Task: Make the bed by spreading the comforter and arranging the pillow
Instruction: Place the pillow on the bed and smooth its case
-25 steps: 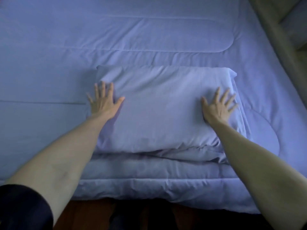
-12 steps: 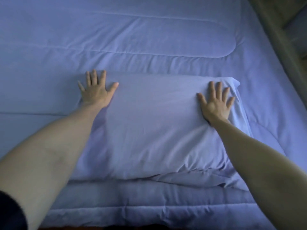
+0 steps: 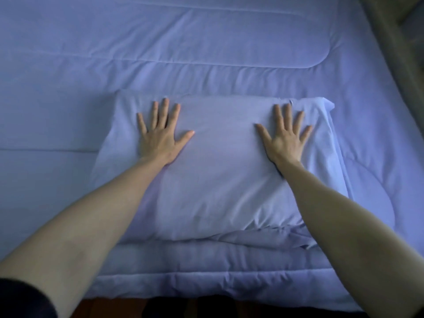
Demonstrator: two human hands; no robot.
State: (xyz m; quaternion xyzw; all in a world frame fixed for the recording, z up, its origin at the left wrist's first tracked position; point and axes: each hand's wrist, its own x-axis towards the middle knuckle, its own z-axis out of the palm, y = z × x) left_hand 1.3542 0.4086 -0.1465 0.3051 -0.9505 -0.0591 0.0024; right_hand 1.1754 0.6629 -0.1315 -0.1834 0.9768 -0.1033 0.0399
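A light-blue pillow (image 3: pixel 220 180) lies flat on the spread light-blue comforter (image 3: pixel 206 53), near the bed's front edge. My left hand (image 3: pixel 161 134) rests palm down on the pillow's upper left part, fingers apart. On the upper right part, my right hand (image 3: pixel 285 136) lies palm down with spread fingers. Neither hand holds anything. The pillowcase's loose open end (image 3: pixel 325 134) sticks out to the right of my right hand.
The comforter's folded front hem (image 3: pixel 206 278) runs along the bed's near edge, with dark wooden floor (image 3: pixel 110 311) below it. A grey-brown wall or furniture edge (image 3: pixel 390 53) runs down the right side of the bed.
Both hands have slid inward from the pillow's far corners onto its upper surface. The view has pulled back, so the front hem and floor show again.
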